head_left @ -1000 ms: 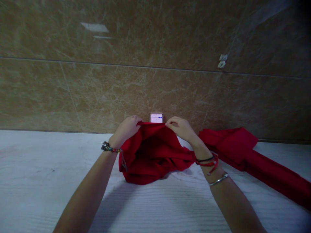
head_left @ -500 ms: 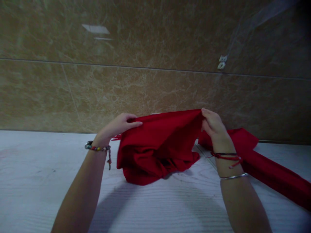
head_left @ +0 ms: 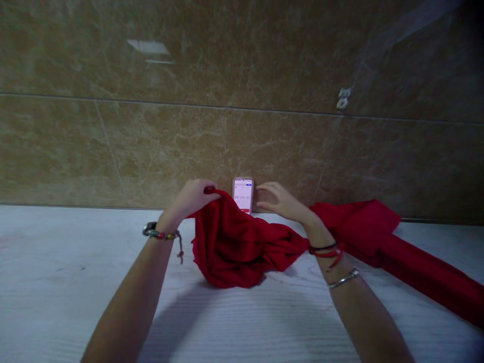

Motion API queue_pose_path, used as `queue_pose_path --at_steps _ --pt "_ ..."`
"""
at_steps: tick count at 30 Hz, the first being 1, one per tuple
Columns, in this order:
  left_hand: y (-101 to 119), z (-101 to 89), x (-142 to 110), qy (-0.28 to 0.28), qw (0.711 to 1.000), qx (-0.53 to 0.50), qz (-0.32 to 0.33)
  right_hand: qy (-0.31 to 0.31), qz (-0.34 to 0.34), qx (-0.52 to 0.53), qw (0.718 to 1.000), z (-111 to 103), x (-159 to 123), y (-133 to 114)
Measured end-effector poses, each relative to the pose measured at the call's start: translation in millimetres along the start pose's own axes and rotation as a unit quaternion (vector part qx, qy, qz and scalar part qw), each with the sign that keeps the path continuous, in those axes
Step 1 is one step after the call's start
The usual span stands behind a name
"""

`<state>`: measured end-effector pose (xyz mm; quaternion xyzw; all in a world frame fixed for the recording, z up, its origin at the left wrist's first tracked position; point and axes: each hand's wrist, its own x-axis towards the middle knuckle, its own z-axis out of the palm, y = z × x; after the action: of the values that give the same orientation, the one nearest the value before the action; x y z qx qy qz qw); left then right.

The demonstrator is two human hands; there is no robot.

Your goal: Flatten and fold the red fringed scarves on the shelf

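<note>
A long red cloth (head_left: 242, 247) lies bunched on the white table (head_left: 56, 292) and trails off to the right (head_left: 416, 272). My left hand (head_left: 192, 197) is closed on an upper corner of the bunch and lifts it. My right hand (head_left: 282, 201) hovers just right of that corner, fingers apart and holding nothing, close to a phone. Both wrists wear bracelets.
A phone (head_left: 243, 194) with a lit screen leans upright against the brown marble wall (head_left: 242, 101) behind the cloth. A small white fitting (head_left: 342, 98) is fixed to the wall at the upper right. The table runs along the wall.
My right hand let go of the stretched cloth edge and moved left towards the phone. The cloth dropped back into a bunch, uncovering the phone. My left hand still grips its corner.
</note>
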<state>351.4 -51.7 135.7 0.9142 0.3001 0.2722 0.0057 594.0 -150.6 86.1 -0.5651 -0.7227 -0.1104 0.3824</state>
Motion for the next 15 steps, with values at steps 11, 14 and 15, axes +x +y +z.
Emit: queue_pose_path --at_steps 11,14,15 --pt "12.8 2.4 -4.3 -0.079 0.994 -0.036 0.072 -0.015 -0.05 0.078 0.996 22.0 8.4 -29.3" --pt "-9.2 3.2 -2.3 -0.103 0.994 -0.002 0.022 0.061 0.005 0.005 0.998 9.2 6.7 -13.1" --pt "-15.4 3.4 -1.9 -0.098 0.995 0.018 0.003 0.085 0.021 -0.011 0.996 5.3 5.7 -9.0"
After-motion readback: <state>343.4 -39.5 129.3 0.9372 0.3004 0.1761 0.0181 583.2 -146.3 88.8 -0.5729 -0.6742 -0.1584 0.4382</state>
